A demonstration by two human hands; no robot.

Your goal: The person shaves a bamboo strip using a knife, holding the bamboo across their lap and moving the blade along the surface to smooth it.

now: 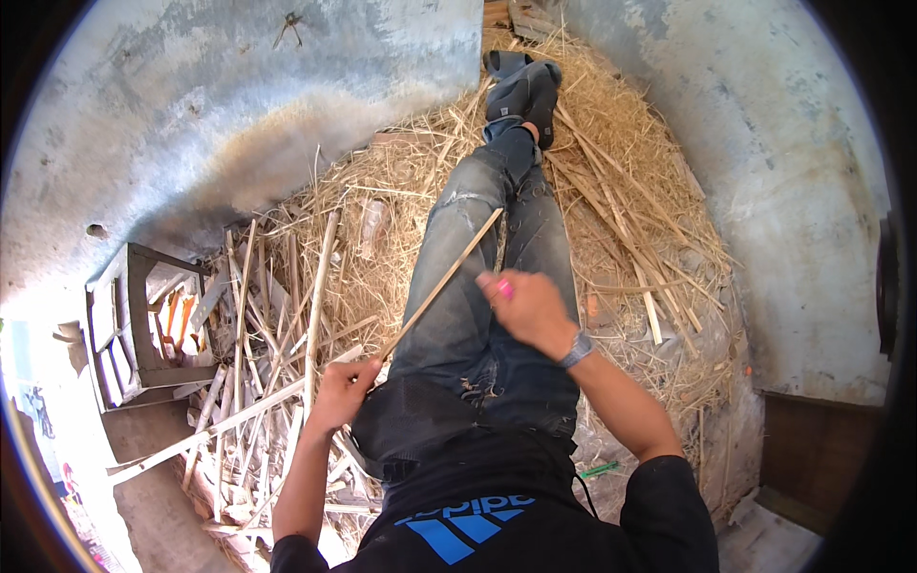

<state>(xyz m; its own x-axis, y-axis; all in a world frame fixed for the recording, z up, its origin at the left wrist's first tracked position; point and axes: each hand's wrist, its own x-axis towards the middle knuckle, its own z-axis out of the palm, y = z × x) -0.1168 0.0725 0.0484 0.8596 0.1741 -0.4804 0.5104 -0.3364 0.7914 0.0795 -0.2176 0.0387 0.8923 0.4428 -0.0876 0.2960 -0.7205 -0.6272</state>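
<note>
My left hand (346,390) is closed on the near end of a thin bamboo strip (443,282), beside my left thigh. The strip slants up and away to the right across my jeans (449,239). My right hand (531,310) hovers over the right thigh, apart from the strip, slightly smeared by motion. Its fingers are curled, with something bright pink (505,287) at them. What that hand holds, if anything, I cannot make out. A dark cloth pad (411,425) lies over my lap on the left.
Bamboo shavings (611,115) heap around my outstretched legs. Long strips (621,220) lie at the right, and poles and split pieces (320,296) at the left. A wooden frame stool (143,325) lies at the far left. Worn walls (287,86) enclose both sides. A green tool (600,470) rests near my right hip.
</note>
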